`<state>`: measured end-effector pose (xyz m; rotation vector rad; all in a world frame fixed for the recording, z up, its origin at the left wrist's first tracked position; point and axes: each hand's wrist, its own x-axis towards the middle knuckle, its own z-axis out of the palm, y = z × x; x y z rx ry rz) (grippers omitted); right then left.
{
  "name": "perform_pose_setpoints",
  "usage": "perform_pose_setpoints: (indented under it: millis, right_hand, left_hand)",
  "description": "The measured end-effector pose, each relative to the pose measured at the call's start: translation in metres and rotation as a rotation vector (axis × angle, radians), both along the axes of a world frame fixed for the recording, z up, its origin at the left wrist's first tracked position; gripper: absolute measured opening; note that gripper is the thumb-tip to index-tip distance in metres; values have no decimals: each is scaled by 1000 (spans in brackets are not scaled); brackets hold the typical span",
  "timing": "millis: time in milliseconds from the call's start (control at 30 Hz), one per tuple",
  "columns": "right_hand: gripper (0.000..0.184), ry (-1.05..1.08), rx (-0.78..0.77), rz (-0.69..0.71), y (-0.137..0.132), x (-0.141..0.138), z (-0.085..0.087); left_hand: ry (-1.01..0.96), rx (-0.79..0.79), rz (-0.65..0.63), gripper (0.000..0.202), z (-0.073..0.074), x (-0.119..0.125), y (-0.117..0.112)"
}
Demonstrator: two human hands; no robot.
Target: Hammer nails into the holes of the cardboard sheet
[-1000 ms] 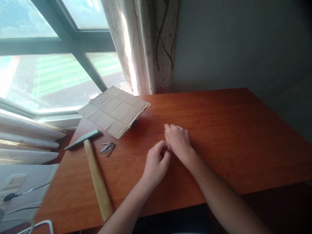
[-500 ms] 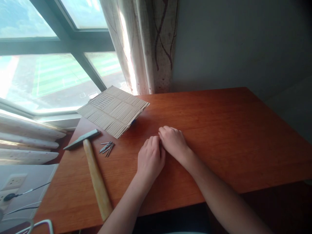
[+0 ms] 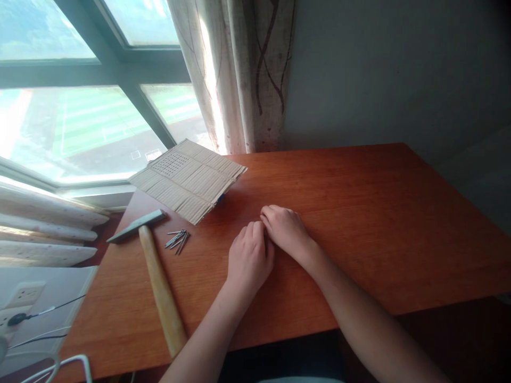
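My left hand [image 3: 250, 254] rests on the wooden table with its fingers curled in. Just beyond and to the right of it, my right hand [image 3: 284, 227] lies with fingers folded too, the two hands touching or nearly so. Nothing shows in either hand, though the undersides are hidden. To the left of my left hand is a small pile of several nails [image 3: 178, 240]. A hammer [image 3: 162, 287] with a wooden handle and grey metal head lies farther left, its handle end close to my left forearm. Behind the nails, a cardboard sheet [image 3: 195, 178] sits slightly raised, with rows of small holes.
The brown table [image 3: 359, 213] stretches right toward a grey wall [image 3: 379, 69]. A window [image 3: 91, 122] and a patterned curtain [image 3: 239, 80] stand behind the cardboard. At the lower left are a wall socket [image 3: 29, 293], a black plug [image 3: 16, 319] and white cables [image 3: 82, 359].
The view has shifted very slightly, so everything on the table sits a little farther right. Both hands keep the same pose, and the hammer, nails and cardboard stay in place.
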<state>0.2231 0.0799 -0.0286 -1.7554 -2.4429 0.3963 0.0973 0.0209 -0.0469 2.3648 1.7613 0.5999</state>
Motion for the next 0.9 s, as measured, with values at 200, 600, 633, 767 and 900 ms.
perform_pose_setpoints:
  millis: [200,600,633,767,900]
  right_hand:
    - [22,26,-9,-1,1,0,-2]
    - [22,152,-30,-10,4,3,-9]
    - [21,170,-34,-14,5,3,-10]
    - [17,247,-53,-31,7,4,-13]
    - [16,316,-76,-57,10,4,-17]
  left_hand:
    - [13,-21,-2,7,1,0,0]
    - [4,-35,14,7,2,1,-1]
    - [-2,-40,15,7,1,0,-1]
    - [-5,-55,14,5,-1,0,-1]
    - [1,-60,14,5,1,1,-2]
